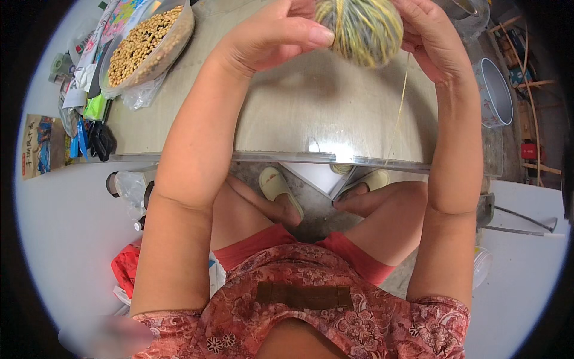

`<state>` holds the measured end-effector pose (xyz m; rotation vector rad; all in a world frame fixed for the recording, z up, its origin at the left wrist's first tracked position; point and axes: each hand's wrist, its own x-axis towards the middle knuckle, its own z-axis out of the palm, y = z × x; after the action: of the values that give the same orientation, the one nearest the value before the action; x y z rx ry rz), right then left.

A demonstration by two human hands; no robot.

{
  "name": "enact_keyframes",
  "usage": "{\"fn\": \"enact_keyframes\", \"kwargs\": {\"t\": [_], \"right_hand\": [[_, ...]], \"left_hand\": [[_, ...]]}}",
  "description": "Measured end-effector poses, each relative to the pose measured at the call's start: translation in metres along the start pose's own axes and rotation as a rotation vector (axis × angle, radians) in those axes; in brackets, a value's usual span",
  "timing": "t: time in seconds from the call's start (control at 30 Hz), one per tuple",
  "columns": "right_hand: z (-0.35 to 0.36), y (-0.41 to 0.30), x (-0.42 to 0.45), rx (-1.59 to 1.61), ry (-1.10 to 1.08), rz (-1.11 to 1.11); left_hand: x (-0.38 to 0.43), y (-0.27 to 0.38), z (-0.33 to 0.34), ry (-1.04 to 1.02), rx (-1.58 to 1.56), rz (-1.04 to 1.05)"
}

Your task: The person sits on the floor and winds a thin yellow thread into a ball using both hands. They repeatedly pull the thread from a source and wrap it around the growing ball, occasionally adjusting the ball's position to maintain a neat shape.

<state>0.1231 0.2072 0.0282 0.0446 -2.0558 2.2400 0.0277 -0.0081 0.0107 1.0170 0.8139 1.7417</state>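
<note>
A ball of green, yellow and grey variegated yarn [365, 33] is held up over the table, cut off by the top of the view. My left hand [291, 33] grips its left side, with the thumb against the front. Around the right side curls my right hand [423, 38], its fingertips partly hidden behind the ball. From beneath that hand a thin yarn strand [400, 107] runs down past the table's front edge. More yarn [341, 168] shows in a white box [311, 177] on the floor between my feet, partly covered by the tabletop.
A plastic tub of soybeans [145, 47] stands at the table's [287, 116] left, near black-handled scissors [101, 139] and a printed packet [42, 146]. To the right sits a round tin [497, 92]. A wooden rack [531, 89] stands beyond it.
</note>
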Motion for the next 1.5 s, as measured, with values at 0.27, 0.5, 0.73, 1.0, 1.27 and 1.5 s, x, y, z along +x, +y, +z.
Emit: {"fn": "enact_keyframes", "kwargs": {"t": [0.27,0.5,0.73,1.0,1.27,1.5], "right_hand": [[0.007,0.011,0.003,0.051,-0.114,0.153],[0.019,0.019,0.004,0.140,-0.138,0.305],[0.033,0.016,-0.004,0.064,-0.368,0.260],[0.028,-0.008,-0.021,-0.147,-0.700,0.065],[-0.020,-0.024,-0.016,0.122,-0.499,-0.328],[-0.019,-0.026,-0.014,0.359,-0.090,-0.286]], "left_hand": [[0.012,0.001,0.001,0.233,0.175,0.213],[0.013,-0.004,0.002,0.531,0.284,0.352],[0.014,0.002,-0.025,0.765,0.442,0.531],[0.013,0.001,-0.036,0.889,0.827,0.629],[0.011,-0.002,-0.030,0.590,0.843,0.009],[0.010,-0.008,-0.018,0.025,0.549,-0.239]]}}
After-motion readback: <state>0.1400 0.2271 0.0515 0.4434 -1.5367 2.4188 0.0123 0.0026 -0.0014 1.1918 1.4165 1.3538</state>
